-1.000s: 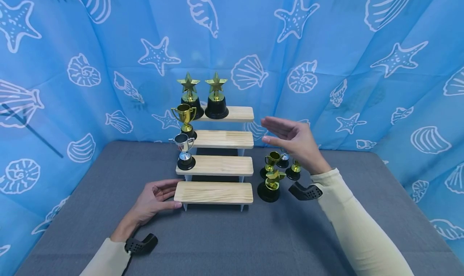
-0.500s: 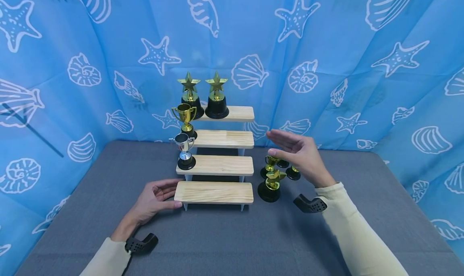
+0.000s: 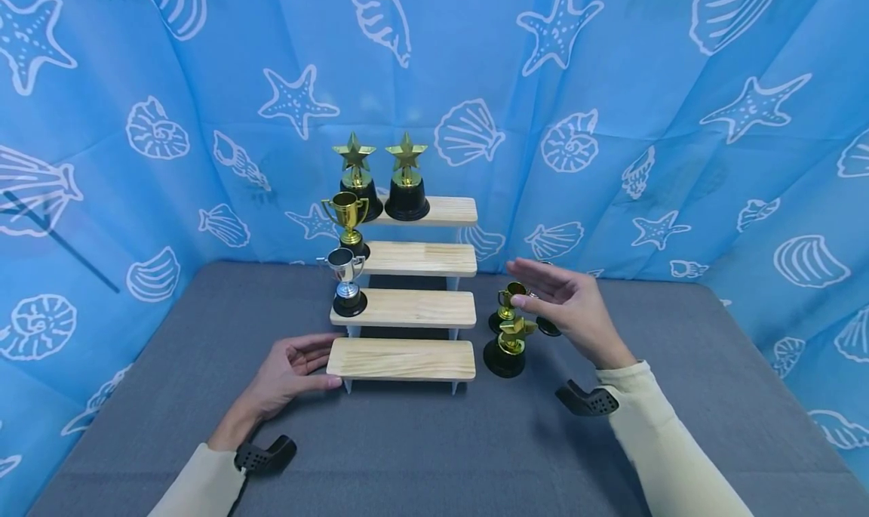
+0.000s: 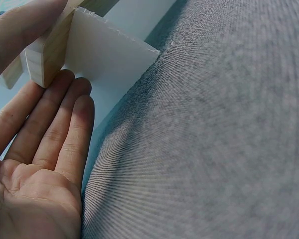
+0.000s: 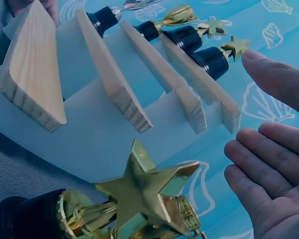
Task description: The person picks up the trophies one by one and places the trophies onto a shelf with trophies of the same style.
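Observation:
A four-step wooden display stand [image 3: 407, 360] stands on the table. My left hand [image 3: 285, 377] holds the left end of its lowest step, thumb at the front corner and fingertips at the opposite edge, as the left wrist view shows near the board [image 4: 52, 55]. Over the small trophies to the stand's right hovers my right hand [image 3: 570, 306], fingers extended and thumb apart, holding nothing. Its thumb overlaps a gold cup trophy [image 3: 505, 317]. Nearer me is a gold star trophy [image 3: 505, 355], large in the right wrist view [image 5: 139, 189]. Other trophies behind the hand are mostly hidden.
Two gold star trophies [image 3: 407, 196] occupy the top step. Below them, at the left ends, stand a gold cup trophy [image 3: 348, 215] and a silver cup trophy [image 3: 345, 272]. A blue shell-patterned curtain [image 3: 434, 64] hangs behind the grey-covered table [image 3: 421, 456].
My right hand has come down and slightly to the right, closer over the trophies beside the stand. The left hand stays at the lowest step.

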`<state>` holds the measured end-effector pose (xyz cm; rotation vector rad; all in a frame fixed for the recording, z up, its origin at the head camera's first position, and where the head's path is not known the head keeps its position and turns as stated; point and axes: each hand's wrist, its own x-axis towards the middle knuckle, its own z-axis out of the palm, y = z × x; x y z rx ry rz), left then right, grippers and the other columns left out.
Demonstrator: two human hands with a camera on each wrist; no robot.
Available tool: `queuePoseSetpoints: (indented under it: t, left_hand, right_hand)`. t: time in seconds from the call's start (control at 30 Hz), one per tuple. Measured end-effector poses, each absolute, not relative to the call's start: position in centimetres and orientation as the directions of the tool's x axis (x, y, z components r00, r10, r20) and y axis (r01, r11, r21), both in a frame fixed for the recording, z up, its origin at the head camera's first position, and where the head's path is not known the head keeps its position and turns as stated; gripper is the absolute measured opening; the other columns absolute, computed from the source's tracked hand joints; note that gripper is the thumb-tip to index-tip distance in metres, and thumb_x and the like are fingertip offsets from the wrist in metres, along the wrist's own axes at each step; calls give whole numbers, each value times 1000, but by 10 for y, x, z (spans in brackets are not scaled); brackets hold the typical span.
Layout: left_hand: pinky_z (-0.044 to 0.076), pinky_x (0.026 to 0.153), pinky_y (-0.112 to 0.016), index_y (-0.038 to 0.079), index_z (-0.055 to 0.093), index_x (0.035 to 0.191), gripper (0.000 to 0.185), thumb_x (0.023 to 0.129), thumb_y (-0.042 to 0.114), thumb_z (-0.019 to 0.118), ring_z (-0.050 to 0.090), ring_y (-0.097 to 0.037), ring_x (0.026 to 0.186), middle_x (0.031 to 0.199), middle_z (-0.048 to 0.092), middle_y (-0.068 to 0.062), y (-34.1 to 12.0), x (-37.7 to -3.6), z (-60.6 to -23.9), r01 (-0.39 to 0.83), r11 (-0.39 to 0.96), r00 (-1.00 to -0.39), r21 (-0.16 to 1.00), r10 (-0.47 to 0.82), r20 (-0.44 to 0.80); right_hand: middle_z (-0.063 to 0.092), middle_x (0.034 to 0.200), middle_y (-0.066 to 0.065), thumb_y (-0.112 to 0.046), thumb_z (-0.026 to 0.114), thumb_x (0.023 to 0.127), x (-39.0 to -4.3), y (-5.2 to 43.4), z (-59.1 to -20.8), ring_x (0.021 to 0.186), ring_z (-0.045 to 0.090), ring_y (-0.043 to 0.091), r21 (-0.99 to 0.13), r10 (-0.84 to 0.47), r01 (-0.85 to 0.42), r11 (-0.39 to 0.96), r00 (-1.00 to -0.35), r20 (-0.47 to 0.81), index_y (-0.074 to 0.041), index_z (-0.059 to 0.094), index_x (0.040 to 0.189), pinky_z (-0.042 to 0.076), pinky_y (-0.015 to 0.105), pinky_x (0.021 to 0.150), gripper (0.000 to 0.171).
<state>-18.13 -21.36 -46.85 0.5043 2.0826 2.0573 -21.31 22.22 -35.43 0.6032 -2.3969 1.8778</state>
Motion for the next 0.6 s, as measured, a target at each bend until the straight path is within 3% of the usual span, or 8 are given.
queuePoseSetpoints:
  t: [0.1, 0.6]
  left_hand:
    - [51, 103, -27, -18, 44, 140, 70, 80, -8, 79, 63, -12, 119, 140, 49, -37, -213, -181, -468, 118, -15, -926, 993, 360, 115]
    - [52, 103, -28, -19, 45, 139, 69, 79, -9, 79, 63, -13, 119, 139, 52, -35, -213, -181, -469, 152, -17, -922, 988, 357, 148]
  right_hand:
    - [58, 143, 16, -8, 76, 92, -211, 225, -358, 131, 56, 24, -925, -269, -322, 199, -926, 265, -1, 54, 144, 50, 34, 106, 57]
    - [59, 142, 18, -6, 76, 91, -202, 237, -370, 128, 59, 15, -944, -234, -289, 161, -940, 248, 2, 53, 143, 51, 26, 103, 57]
